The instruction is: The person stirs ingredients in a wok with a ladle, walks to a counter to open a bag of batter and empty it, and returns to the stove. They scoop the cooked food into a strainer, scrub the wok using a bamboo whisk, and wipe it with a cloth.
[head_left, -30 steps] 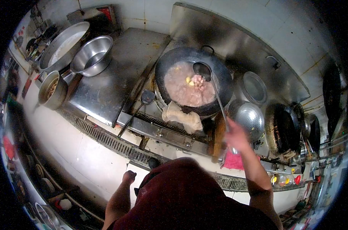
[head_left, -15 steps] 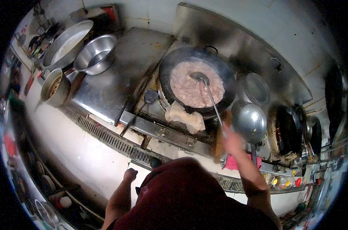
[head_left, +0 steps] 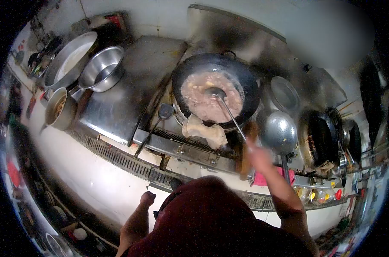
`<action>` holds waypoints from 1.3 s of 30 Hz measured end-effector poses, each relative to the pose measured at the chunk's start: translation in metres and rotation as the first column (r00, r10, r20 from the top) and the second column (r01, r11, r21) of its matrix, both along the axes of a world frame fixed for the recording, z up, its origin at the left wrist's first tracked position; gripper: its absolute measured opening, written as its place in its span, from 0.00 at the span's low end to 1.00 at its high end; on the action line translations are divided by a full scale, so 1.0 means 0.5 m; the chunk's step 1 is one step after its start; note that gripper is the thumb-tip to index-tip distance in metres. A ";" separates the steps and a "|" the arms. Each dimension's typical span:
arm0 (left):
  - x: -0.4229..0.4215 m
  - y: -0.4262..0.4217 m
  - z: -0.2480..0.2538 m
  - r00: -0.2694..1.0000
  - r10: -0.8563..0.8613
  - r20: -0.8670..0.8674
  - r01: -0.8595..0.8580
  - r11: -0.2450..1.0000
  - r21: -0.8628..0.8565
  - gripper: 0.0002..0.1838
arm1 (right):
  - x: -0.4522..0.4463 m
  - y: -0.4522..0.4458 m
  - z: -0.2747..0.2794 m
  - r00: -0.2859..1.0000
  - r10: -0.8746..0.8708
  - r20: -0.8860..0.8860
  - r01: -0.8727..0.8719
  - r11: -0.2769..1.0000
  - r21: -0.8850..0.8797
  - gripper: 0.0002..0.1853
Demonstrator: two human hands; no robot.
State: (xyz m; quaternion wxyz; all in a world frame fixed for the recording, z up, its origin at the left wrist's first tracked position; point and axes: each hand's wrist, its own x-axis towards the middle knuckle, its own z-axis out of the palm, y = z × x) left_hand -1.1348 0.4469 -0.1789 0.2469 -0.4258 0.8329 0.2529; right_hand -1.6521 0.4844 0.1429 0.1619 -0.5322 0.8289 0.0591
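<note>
My right hand (head_left: 258, 156), blurred, is closed round the handle of a long metal ladle (head_left: 231, 115). The ladle's bowl rests in pinkish, chunky food and liquid (head_left: 203, 103) inside a large black wok (head_left: 250, 92) on the stove. A crumpled beige cloth (head_left: 205, 132) lies against the wok's near edge. My left hand (head_left: 148, 198) hangs low beside my body, away from the stove, with its fingers curled; whether it holds anything is too small to make out.
A perforated strainer (head_left: 279, 132) and dark woks (head_left: 316, 137) stand on the right, past a pink cloth (head_left: 273, 176). A spatula (head_left: 165, 112) lies left of the wok. Farther left are a steel basin (head_left: 102, 70), a large pan (head_left: 53, 70) and a pot (head_left: 61, 113).
The ladle dropped from above the wok, carrying pale chunks, into the food, and its bowl shifted slightly within it. My right hand moved with it. My left hand stayed low.
</note>
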 end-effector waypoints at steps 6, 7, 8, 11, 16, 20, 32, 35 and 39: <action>0.034 -0.018 -0.096 0.968 -0.047 -0.248 0.048 0.999 0.001 0.13 | 0.016 0.022 -0.016 0.999 0.022 -0.047 -0.023 1.000 -0.020 0.35; 0.028 -0.024 -0.087 0.960 -0.148 -0.237 0.152 0.988 0.000 0.13 | 0.012 0.039 -0.032 0.996 0.041 0.078 -0.033 0.995 -0.099 0.35; -0.010 -0.031 -0.016 0.989 -0.131 -0.069 0.137 0.987 0.088 0.13 | 0.004 0.068 -0.064 0.991 0.038 0.125 -0.015 0.983 -0.182 0.33; 0.009 -0.037 -0.075 0.980 -0.035 -0.193 0.074 0.978 0.196 0.17 | 0.036 0.178 -0.003 0.602 -0.216 0.769 0.496 0.856 -0.148 0.30; -0.037 -0.090 -0.065 0.914 -0.325 -0.244 0.319 0.946 -0.064 0.15 | 0.060 0.521 -0.179 -0.068 -0.312 0.948 0.927 0.331 0.175 0.16; -0.127 -0.117 -0.069 0.712 -0.627 -0.316 0.564 0.779 -0.275 0.08 | 0.145 0.881 -0.417 0.019 -0.728 0.685 0.930 0.265 0.256 0.18; -0.608 0.253 -0.052 0.597 -0.801 -0.046 0.785 0.573 0.235 0.11 | 0.323 1.522 -0.715 0.219 -0.938 0.268 0.943 0.274 0.188 0.14; -0.839 0.441 -0.046 0.619 -0.775 -0.131 0.758 0.545 0.358 0.12 | 0.326 1.628 -0.605 -0.191 -0.932 0.309 0.949 -0.095 0.300 0.18; -1.149 0.676 -0.061 0.644 -0.728 -0.235 0.741 0.519 0.426 0.12 | 0.287 1.787 -0.664 -0.187 -0.939 0.289 0.946 -0.092 0.310 0.18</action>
